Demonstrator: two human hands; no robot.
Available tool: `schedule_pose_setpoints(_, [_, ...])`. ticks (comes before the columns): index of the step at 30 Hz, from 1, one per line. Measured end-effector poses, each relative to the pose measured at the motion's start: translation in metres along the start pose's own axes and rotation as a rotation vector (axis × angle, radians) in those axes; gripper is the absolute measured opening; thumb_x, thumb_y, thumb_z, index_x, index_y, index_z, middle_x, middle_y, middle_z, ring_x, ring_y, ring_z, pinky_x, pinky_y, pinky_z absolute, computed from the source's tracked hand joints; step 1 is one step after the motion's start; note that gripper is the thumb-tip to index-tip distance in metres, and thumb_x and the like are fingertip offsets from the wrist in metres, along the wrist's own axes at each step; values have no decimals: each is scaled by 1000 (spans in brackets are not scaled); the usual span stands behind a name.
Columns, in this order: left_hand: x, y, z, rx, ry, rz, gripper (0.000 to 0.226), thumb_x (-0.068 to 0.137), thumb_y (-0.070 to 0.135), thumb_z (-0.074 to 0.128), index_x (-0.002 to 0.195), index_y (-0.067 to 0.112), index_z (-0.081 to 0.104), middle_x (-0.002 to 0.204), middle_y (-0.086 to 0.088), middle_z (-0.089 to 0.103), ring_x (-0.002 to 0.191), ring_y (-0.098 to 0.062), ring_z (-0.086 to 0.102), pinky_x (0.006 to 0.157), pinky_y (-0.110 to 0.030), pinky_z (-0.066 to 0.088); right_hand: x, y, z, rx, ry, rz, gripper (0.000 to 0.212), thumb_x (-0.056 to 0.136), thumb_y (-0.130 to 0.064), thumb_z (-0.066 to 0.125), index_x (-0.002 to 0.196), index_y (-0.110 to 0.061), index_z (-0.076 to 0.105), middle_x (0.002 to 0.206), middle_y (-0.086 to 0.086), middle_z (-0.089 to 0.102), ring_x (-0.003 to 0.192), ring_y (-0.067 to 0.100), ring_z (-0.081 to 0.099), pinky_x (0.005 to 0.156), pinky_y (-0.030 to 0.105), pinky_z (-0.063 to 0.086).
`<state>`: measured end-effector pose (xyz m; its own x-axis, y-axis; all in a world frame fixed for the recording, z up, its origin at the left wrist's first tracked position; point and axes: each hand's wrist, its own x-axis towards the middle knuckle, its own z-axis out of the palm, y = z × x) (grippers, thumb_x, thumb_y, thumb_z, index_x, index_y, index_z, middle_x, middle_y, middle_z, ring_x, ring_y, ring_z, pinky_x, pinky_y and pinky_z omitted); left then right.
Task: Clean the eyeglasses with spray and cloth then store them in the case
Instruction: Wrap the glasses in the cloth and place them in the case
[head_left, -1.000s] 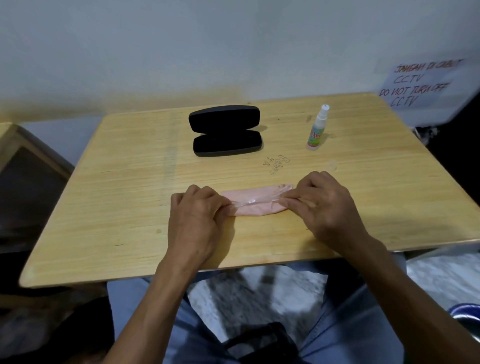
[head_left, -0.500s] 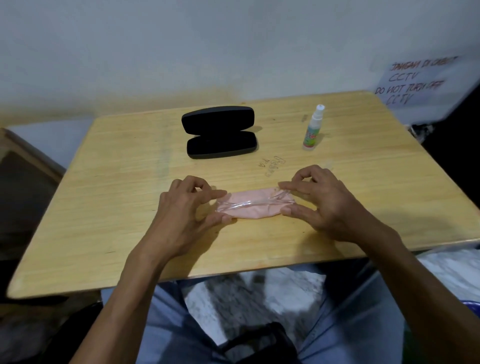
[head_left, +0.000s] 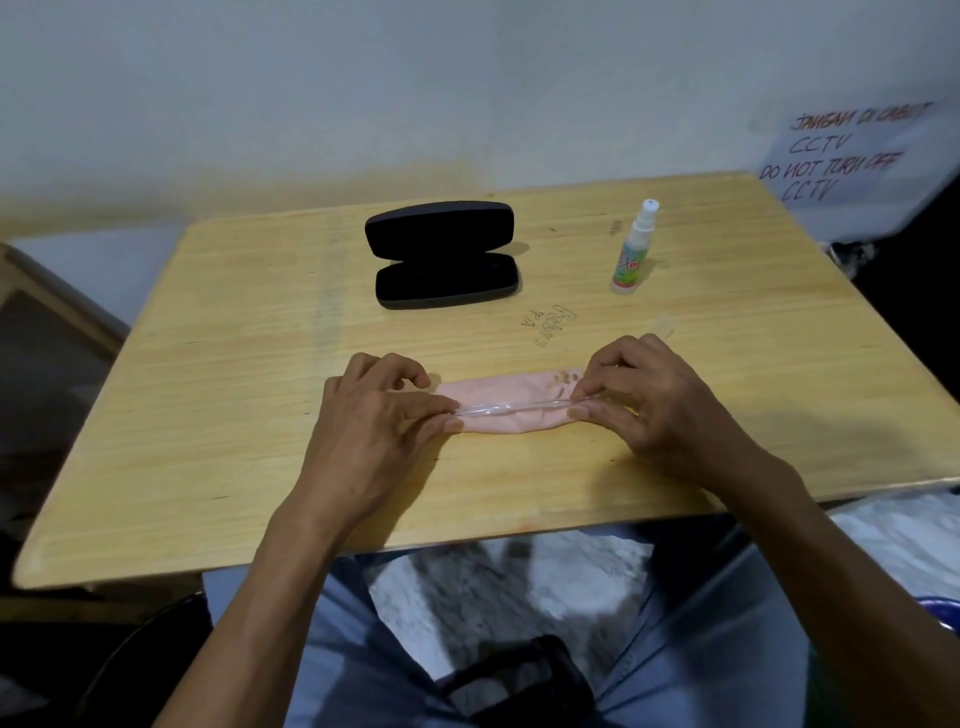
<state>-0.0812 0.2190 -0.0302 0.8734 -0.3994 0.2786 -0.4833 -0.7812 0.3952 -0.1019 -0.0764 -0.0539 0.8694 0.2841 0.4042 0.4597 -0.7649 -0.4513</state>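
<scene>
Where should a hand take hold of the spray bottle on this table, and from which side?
Grip the spray bottle round its labelled body, below the narrow white nozzle. It stands upright at the table's far right, with bare wood around it, so the right hand, the nearer one, could reach forward and wrap it from the near side.

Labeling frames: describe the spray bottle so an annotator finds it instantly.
Start at the wooden table. Toward its far right stands the spray bottle, to the right of the open black case. It is the only upright item: small, clear, white nozzle, colourful label.
</scene>
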Motion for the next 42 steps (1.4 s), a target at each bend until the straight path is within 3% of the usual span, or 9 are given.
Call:
schedule_pose_setpoints(5, [-1, 0, 2, -42, 42, -18, 21, 81, 41, 70, 98, 32, 79, 109, 11, 64, 103, -15, 44, 83, -34, 32, 0, 0, 2, 7, 25, -27, 29, 87, -41, 65, 90, -15, 78, 93, 0, 68, 85, 25, 55, 68, 51, 51])
schedule_pose_setpoints(10, [1, -3, -2, -54, 59, -14, 29, 80, 51, 61, 96, 34, 79, 108, 19, 58, 104, -12, 43, 86, -32, 27, 4, -2, 2, 28, 23, -32, 29, 88, -43, 65, 92, -17, 77, 94, -3, 66, 87, 24, 55, 70, 52, 50])
schedule_pose_setpoints(19, [14, -11, -21, -37, 158, -45, 26, 78, 47, 64, 94, 33, 79, 104, 10, 59, 101, -18, 45, 86, -33, 29, 35, -17, -6, 34, 61, -24, 34, 89, -46, 59, 96, -18, 77, 96, -7, 64, 90, 23, 53, 76, 51, 48])
schedule_pose_setpoints(23, [38, -24, -32, -19, 218, -38, 29, 77, 49, 63, 94, 33, 79, 99, 11, 54, 98, -19, 43, 84, -35, 31, 69, -18, -6, 12, 115, -17, 37, 88, -50, 58, 97, -20, 77, 96, -6, 61, 92, 21, 50, 79, 45, 46])
schedule_pose_setpoints(27, [69, -42, -37, -36, 261, -48, 32, 77, 53, 61, 94, 34, 79, 94, 9, 54, 94, -16, 39, 83, -38, 35, 105, -13, 0, 8, 169, 1, 31, 86, -47, 63, 96, -21, 78, 94, -10, 56, 92, 15, 45, 77, 43, 45])
schedule_pose_setpoints(31, [97, -61, -34, -36, 253, -74, 30, 78, 51, 63, 96, 33, 79, 92, 11, 50, 93, -13, 38, 82, -36, 35, 135, 0, 11, 12, 157, 54, 15, 87, -35, 75, 96, -24, 78, 92, -13, 52, 92, 11, 43, 79, 48, 47])
schedule_pose_setpoints(42, [124, -87, -12, -94, 190, -119, 19, 82, 41, 73, 98, 33, 79, 90, 10, 51, 92, -12, 40, 86, -37, 40, 155, 23, 35, 25, 63, 115, 18, 90, -35, 70, 99, -21, 77, 93, -12, 52, 95, 12, 45, 81, 39, 43])
